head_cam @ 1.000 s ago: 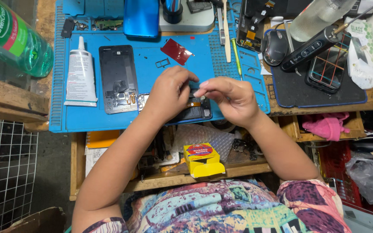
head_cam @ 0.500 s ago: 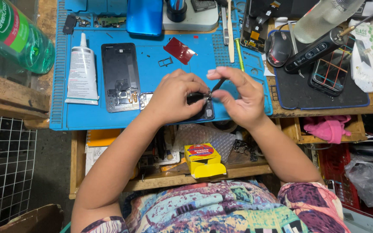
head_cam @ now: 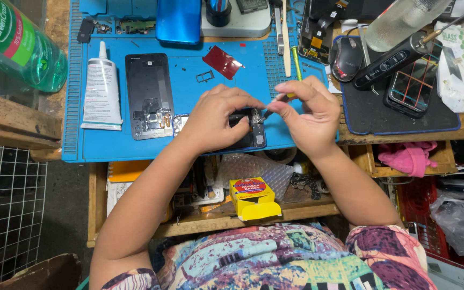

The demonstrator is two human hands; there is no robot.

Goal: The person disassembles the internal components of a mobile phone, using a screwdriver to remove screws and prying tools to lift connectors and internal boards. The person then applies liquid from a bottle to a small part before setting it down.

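Item, opened phone (head_cam: 251,131): your left hand (head_cam: 216,118) clamps it flat, right hand (head_cam: 310,113) pinches a slim tool (head_cam: 275,107) closed; a slip risks gouging the board

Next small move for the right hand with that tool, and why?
Probably ease the tool tip down a little onto the opened phone. The right hand pinches the tool with its tip at the phone's exposed top end, while the left hand presses the phone on the blue mat.
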